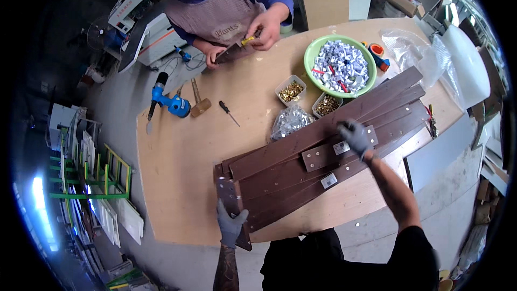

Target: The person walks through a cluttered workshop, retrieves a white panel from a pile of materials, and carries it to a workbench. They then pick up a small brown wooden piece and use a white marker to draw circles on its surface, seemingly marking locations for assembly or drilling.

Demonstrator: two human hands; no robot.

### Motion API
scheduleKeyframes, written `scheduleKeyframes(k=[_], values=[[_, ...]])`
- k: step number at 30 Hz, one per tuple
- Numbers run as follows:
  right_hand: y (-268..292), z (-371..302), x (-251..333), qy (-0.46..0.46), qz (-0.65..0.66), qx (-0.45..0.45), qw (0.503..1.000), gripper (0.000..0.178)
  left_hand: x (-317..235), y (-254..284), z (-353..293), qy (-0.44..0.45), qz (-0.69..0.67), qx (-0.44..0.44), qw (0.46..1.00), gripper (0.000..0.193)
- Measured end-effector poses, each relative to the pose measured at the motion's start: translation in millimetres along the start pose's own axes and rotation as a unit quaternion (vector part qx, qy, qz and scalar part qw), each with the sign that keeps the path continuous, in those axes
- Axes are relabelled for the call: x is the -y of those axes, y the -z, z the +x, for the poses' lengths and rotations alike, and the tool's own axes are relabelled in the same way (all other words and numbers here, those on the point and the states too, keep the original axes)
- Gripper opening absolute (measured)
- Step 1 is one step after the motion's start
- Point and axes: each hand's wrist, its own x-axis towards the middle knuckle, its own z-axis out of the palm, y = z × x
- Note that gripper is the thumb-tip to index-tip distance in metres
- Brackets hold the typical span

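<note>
A grey glove covers my left hand (230,225), which is closed round the near part of a dark brown board (232,198) with holes at its far end. That board stands across the left ends of a stack of long brown boards (280,153). My right hand (355,139), also gloved, is over a short brown board (318,157) with a white label, lying on the stack. Its fingers are curled near that board's far edge; whatever they may hold is hidden. A second label (329,181) sits on a lower board.
Past the stack are a green basin (308,62) of white pieces, tubs of brass fittings (291,91) and a bag of hardware (291,123). A screwdriver (229,113), mallet (200,105) and blue power tool (175,103) lie left. Across the table a person (215,16) handles a small brown piece.
</note>
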Motion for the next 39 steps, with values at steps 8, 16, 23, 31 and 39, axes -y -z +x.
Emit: scheduleKeyframes(k=[8,16,23,31,39], values=[[99.1,197.7,-60.3,-0.007,-0.305,-0.110,0.946,0.033,-73.7,-63.1,-28.0,0.029,0.041,0.018,0.999,0.099],[105.9,261.6,-92.4,-0.037,-0.407,0.007,0.913,0.032,-89.3,-66.3,-35.7,0.083,-0.006,-0.008,0.997,0.097],[95.9,248.7,-83.4,0.010,-0.290,-0.135,0.947,0.028,-117.2,-72.7,-26.9,0.028,0.074,-0.002,0.997,0.098],[8.8,70.4,117.8,0.004,0.305,0.045,0.951,0.027,-158.9,-64.8,5.1,-0.116,0.129,-0.059,0.983,0.104],[-29.3,-93.2,262.5,0.027,0.391,0.205,0.897,0.030,-156.3,-13.5,-1.5,-0.239,0.139,-0.110,0.955,0.103]])
